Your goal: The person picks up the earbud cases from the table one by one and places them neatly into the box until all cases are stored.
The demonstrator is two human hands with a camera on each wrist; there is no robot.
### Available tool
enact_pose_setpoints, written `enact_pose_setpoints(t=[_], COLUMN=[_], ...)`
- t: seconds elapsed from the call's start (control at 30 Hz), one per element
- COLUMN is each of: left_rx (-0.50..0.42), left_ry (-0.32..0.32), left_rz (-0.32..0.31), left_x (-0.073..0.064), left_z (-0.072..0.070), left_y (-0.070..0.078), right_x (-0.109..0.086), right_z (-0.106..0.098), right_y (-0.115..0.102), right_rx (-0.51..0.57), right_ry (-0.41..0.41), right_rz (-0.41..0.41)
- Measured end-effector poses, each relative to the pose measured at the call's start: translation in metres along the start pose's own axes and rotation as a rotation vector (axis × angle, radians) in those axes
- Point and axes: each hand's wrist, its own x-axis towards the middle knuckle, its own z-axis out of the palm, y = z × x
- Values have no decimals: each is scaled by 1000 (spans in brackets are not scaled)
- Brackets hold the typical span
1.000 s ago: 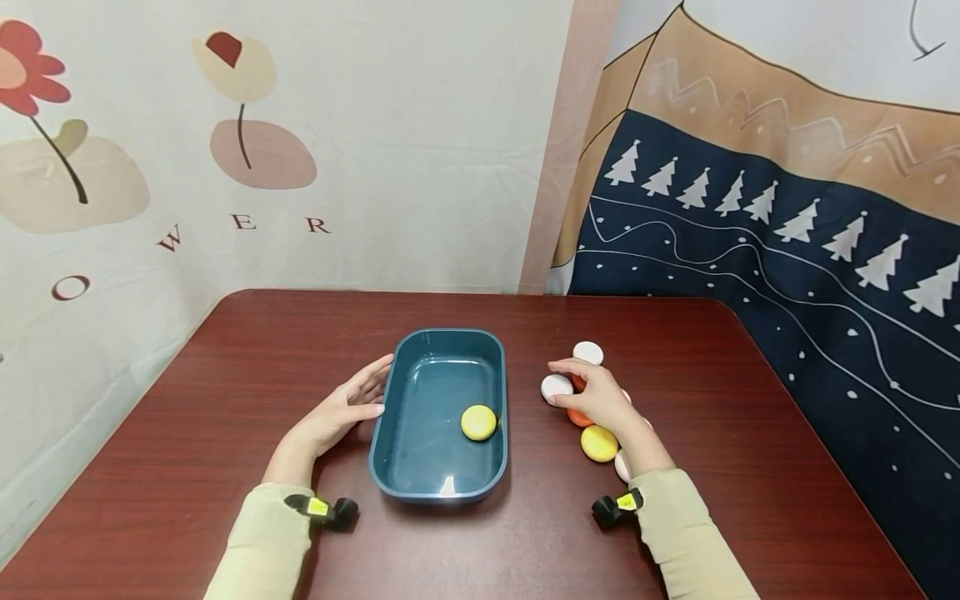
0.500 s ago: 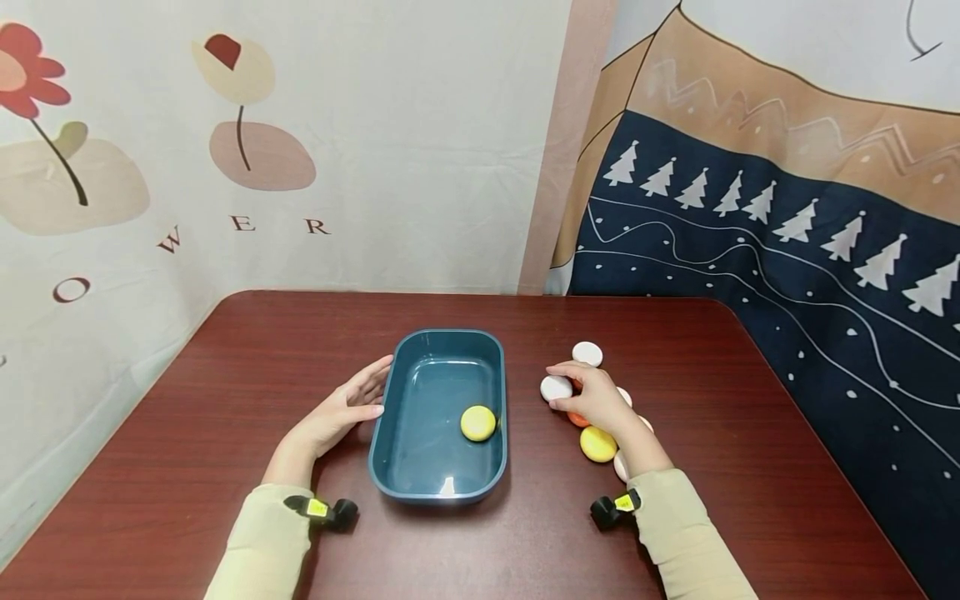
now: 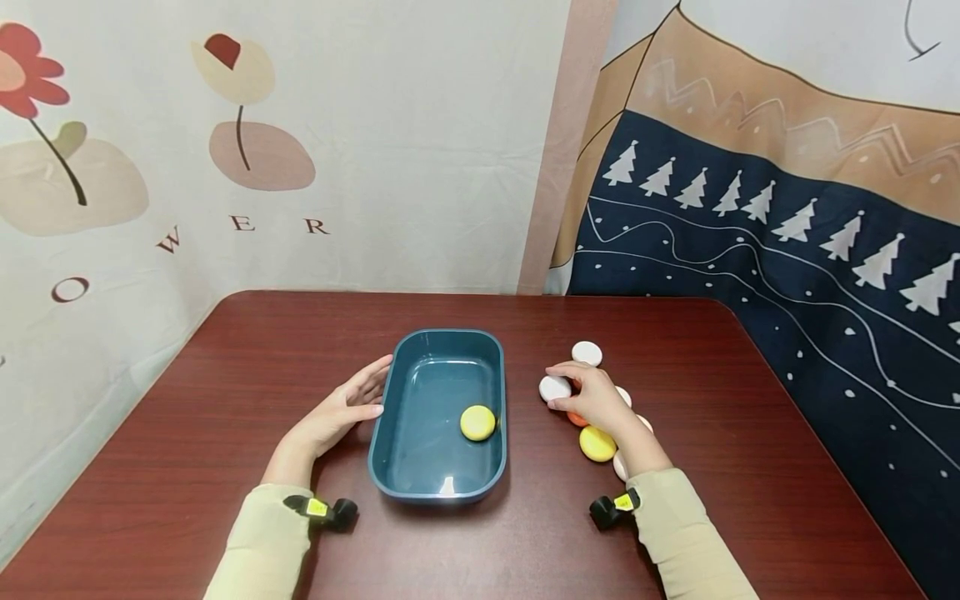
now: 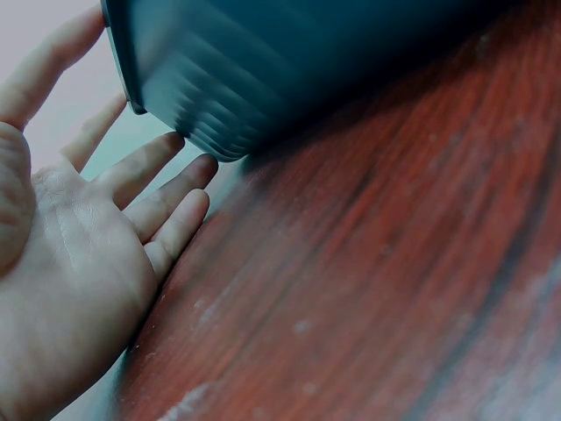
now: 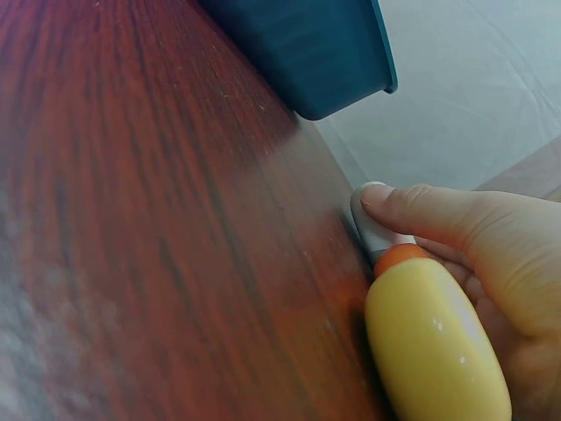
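Note:
My left hand (image 3: 337,417), its fingers fairly straight, rests against the left side of a blue rectangular bin (image 3: 405,467). In the left wrist view the fingertips (image 4: 202,167) lie along the bin's outer wall. A yellow disc (image 3: 477,423), smooth and rounded, lies inside. To the right of the bin, my right hand (image 3: 600,400) pinches a white disc (image 3: 555,389) between thumb and fingers, low at the table. The right wrist view shows the thumb on that disc's edge. An orange disc (image 3: 577,419) is partly hidden beneath the hand.
Another yellow disc (image 3: 597,444) lies below the right hand, with a white disc (image 3: 587,353) beyond it at the far side. Several pale discs are partly covered by the right hand and wrist. A patterned cloth (image 3: 420,167) hangs behind the dark red table (image 3: 300,333).
My right hand has settled slightly at the white disc and covers more of the orange disc. My left hand and the bin have stayed put.

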Motion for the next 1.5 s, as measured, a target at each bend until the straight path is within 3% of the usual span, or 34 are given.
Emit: enact_pose_setpoints(t=[0.83,1.5], left_rx=[6,11], left_ry=[6,4], left_rz=[-12,-10], left_x=[0,-1], left_z=[1,0], left_y=[2,2], right_x=[0,2], right_z=[0,-3], right_y=[-2,-13], right_rx=[51,246], right_ry=[78,90], right_rz=[16,7])
